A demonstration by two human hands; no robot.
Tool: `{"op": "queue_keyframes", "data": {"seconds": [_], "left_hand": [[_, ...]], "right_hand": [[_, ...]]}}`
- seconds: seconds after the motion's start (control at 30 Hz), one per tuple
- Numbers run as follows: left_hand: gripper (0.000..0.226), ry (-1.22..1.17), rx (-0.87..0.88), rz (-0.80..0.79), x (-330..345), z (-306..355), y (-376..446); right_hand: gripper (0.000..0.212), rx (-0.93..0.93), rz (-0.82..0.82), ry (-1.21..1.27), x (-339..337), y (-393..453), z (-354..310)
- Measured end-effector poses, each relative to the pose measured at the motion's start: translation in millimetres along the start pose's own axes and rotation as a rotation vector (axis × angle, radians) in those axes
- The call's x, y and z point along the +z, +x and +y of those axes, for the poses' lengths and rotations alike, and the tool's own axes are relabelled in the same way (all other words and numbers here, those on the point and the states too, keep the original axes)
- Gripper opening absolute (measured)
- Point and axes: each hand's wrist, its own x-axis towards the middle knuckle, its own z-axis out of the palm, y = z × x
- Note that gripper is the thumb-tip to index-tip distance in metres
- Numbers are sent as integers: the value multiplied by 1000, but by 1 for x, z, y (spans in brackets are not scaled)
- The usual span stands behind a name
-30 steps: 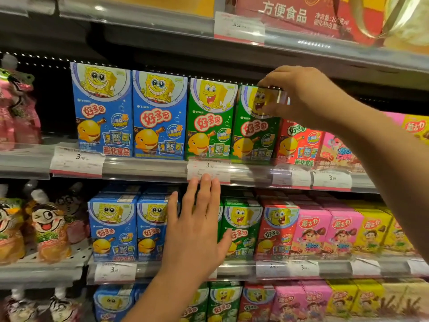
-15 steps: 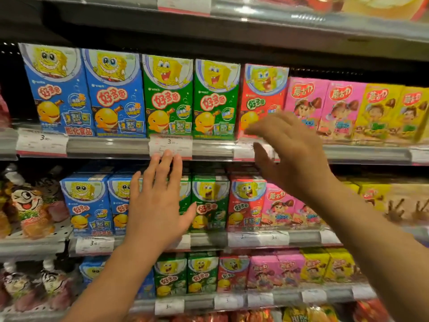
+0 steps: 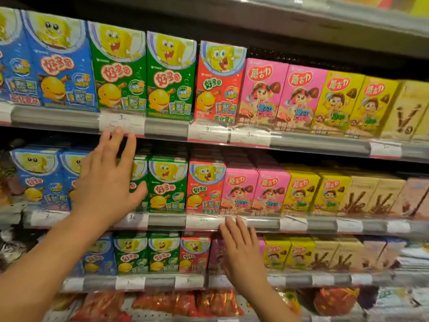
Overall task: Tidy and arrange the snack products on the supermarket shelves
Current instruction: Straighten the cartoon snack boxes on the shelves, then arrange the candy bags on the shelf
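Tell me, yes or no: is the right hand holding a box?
No. The right hand is open with straight fingers in front of the lower shelves, its fingertips near the middle shelf rail, gripping nothing.

Blue boxes (image 3: 62, 66), green boxes (image 3: 120, 68), red box (image 3: 219, 82), pink boxes (image 3: 262, 94), yellow boxes (image 3: 336, 103)

Supermarket aisle was shown: tiered shelves (image 3: 320, 145) were stocked with snack boxes (image 3: 170, 76), price tags (image 3: 121, 123) clipped along edges.
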Motion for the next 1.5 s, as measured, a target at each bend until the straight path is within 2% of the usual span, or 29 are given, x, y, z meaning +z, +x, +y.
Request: {"op": "queue_keyframes", "data": {"seconds": [0.1,0.17,0.2,0.3,0.37,0.43,0.53,0.67,0.77,0.9,1.07,1.23,1.3,1.4,1.5], "left_hand": [[84,-74,6,32,11,14,-30],[72,-159,-3,-20,32,27,-73],[67,-192,-6,-99,45,33,-98],[65,-257,14,-517,86,47,-166],[65,-232,39,-724,110,47,-202],[72,-229,10,-872,129,44,-223],[83,-197,-54,-978,152,34,-242],[94,-173,-93,-913,186,25,-260],[100,-163,-48,-787,217,24,-270],[108,-164,-28,-738,241,35,-285],[121,-180,-25,-719,256,33,-297],[117,-161,-69,-762,252,39,-293],[119,-156,-112,-778,251,43,-294],[130,-153,-91,-621,263,42,-299],[127,-134,-20,-552,276,36,-310]], "right_hand": [[95,12,-4,5,7,-4,1],[90,38,-6,23,5,-4,-1],[88,49,-9,28,4,-4,-2],[85,62,-24,39,4,-6,-6],[86,78,-25,36,3,-6,-10],[86,104,-28,58,2,-5,-13],[87,122,-30,65,3,-4,-20],[90,143,18,76,6,-5,-26],[92,124,9,67,5,-7,-24],[92,101,-18,52,3,-8,-19],[96,138,-19,122,3,-8,-24],[91,136,19,93,10,-10,-33],[82,148,73,167,27,-28,-41],[73,53,66,234,79,-69,-46],[81,4,-13,173,144,-103,-39]]}}
